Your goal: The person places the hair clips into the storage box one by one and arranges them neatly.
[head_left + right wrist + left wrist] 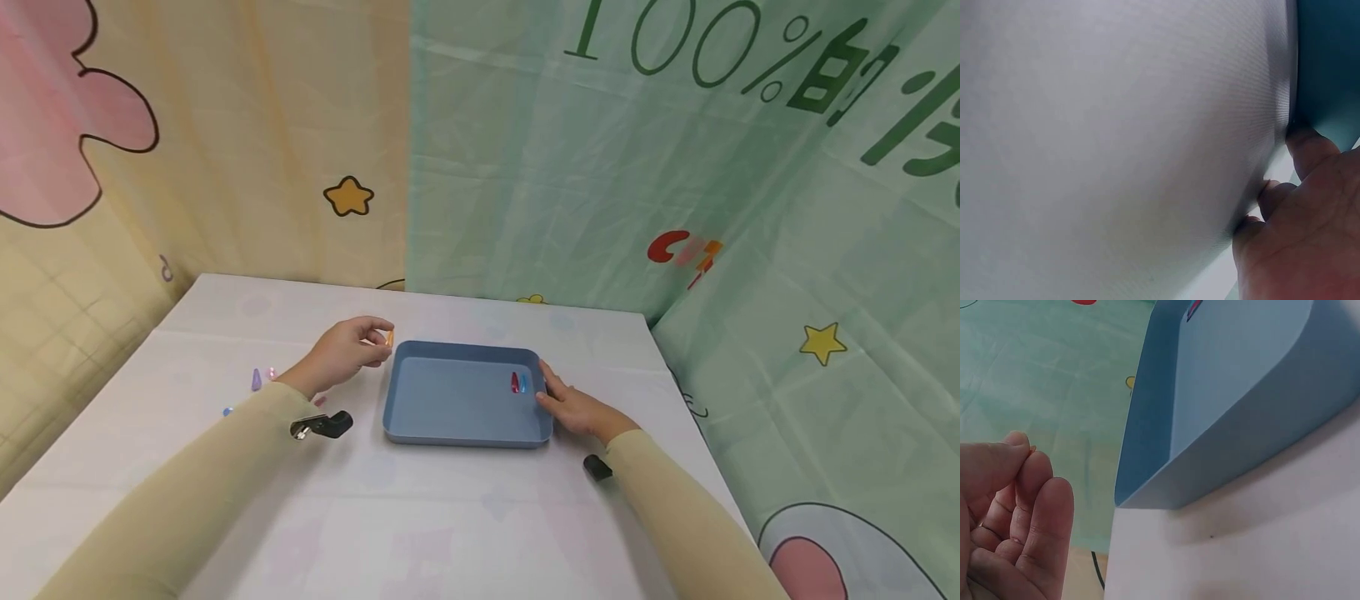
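My left hand (348, 350) pinches a small orange hair clip (390, 338) between thumb and fingertips, just off the left rim of a blue-grey tray (450, 400). In the left wrist view only a tiny bit of the clip (1033, 449) shows. On the opposite side my right hand (577, 408) holds the tray's right edge, with the thumb at the rim and other fingers low against the outer wall. Inside the tray, near that edge, a red hair clip (514, 382) and a blue hair clip (524, 383) lie side by side.
Left of the tray, partly hidden by my left forearm, several small pieces lie on the white-covered table (420, 517): a purple one (257, 380), a pink one (272, 373) and a blue one (228, 412). Printed curtains (525, 167) hang behind the table.
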Demonstrator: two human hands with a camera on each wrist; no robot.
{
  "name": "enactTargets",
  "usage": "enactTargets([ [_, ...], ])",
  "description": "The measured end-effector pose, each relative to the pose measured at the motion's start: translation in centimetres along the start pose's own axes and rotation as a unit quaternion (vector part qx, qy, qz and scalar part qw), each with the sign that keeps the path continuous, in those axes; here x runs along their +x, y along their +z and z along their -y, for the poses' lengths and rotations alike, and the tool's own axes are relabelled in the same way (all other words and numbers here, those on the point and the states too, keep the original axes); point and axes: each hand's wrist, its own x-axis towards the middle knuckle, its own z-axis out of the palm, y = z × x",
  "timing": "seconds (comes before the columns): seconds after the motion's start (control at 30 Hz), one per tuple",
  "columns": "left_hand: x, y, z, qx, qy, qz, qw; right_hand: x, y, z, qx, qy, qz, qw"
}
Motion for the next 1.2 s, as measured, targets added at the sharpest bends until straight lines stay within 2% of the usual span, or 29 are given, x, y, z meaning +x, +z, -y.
enactTargets([
  [0.6, 2.4, 6.0, -2.2, -0.008, 0.012, 0.038, 0.9992, 0.1, 0.0, -0.3, 0.004, 0.003, -0.001, 1.0000],
  [0.93, 4.0, 9.0, -2.7, -0.011, 0.020, 0.053, 0.9984, 0.0, -0.1, -0.2, 0.002, -0.003, -0.005, 1.0000],
  [1.2, 5.0, 10.8, -2.8, -0.009, 0.004, 0.060, 0.9982, 0.1, -0.1, -0.3, -0.010, -0.006, -0.005, 0.9999],
])
